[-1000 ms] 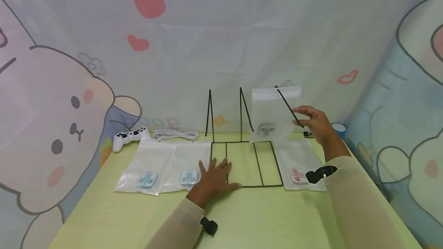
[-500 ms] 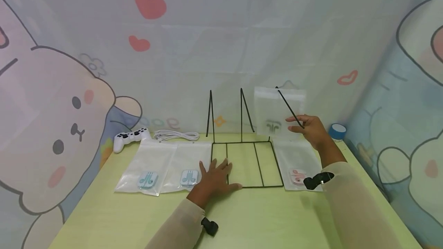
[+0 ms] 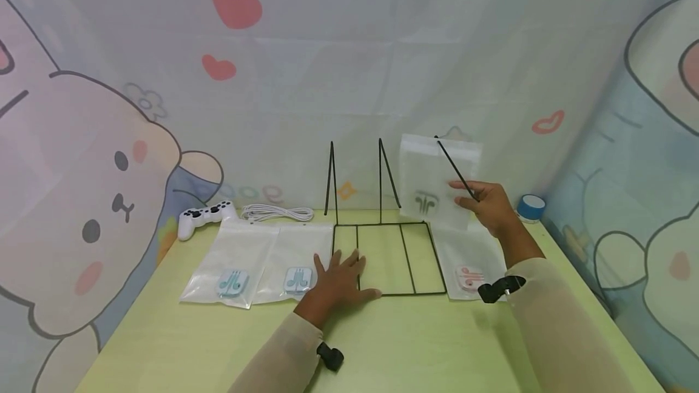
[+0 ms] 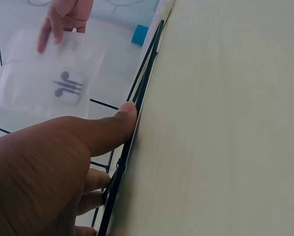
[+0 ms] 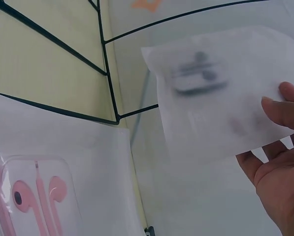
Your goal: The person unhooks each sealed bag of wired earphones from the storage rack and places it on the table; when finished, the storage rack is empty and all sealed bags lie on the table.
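My left hand lies spread on the base of a black wire display rack, the thumb touching its front rod. At the rack's right prong, my right hand holds the right side of a frosted zip bag, with thumb and fingers on either side of its edge in the right wrist view. Dark earphones show through this bag. The prong crosses in front of the bag's top; whether it passes through a hole, I cannot tell. Below lies another zip bag with pink earphones.
Two more zip bags, with blue earphones and blue-white earphones, lie left of the rack. Behind them sit a white game controller and a coiled white cable. A blue-and-white round container stands at back right.
My right hand has moved left and slightly down, its fingers now farther over the bag. The bag has shifted slightly right and tilted. My left hand has stayed on the rack base.
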A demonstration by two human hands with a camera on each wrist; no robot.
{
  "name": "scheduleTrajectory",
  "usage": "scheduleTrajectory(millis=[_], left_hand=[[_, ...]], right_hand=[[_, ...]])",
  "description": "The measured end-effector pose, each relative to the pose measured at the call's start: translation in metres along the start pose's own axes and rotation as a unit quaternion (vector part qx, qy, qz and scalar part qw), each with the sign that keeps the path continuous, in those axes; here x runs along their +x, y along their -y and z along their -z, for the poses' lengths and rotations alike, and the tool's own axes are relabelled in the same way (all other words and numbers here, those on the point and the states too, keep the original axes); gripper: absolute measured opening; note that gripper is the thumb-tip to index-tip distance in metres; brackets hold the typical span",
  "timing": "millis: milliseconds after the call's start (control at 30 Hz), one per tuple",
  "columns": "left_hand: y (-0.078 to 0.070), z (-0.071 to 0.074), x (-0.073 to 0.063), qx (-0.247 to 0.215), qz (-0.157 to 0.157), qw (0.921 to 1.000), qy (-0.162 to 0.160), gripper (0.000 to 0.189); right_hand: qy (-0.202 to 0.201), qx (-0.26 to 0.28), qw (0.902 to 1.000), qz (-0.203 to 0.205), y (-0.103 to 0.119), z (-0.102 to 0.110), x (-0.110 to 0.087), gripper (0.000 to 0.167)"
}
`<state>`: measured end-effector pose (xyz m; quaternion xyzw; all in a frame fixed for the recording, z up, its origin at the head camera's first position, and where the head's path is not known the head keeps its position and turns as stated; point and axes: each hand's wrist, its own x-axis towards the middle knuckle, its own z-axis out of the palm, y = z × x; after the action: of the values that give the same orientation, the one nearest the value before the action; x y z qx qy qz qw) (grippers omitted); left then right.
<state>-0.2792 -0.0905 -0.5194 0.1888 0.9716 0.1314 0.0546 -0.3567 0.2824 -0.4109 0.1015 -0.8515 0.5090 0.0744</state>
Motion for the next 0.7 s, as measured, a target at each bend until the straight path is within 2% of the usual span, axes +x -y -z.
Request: scheduleTrajectory(millis=[167, 433, 700], left_hand=[[0.000, -0.001, 0.001, 0.003, 0.001, 1.0000, 0.000, 0.096], [0.001, -0.002, 0.004, 0.007, 0.007, 0.9999, -0.001, 0.096], [0.002, -0.004, 0.005, 0.005, 0.007, 1.0000, -0.003, 0.096]], right_hand=[[-0.003, 0.032, 0.9993, -0.016, 0.001, -0.002, -0.004, 0.046], [0.000, 0.055, 0.9984, -0.012, 0.002, -0.004, -0.015, 0.047], [0.009, 0.094, 0.9953, 0.019, -0.002, -0.004, -0.028, 0.048]])
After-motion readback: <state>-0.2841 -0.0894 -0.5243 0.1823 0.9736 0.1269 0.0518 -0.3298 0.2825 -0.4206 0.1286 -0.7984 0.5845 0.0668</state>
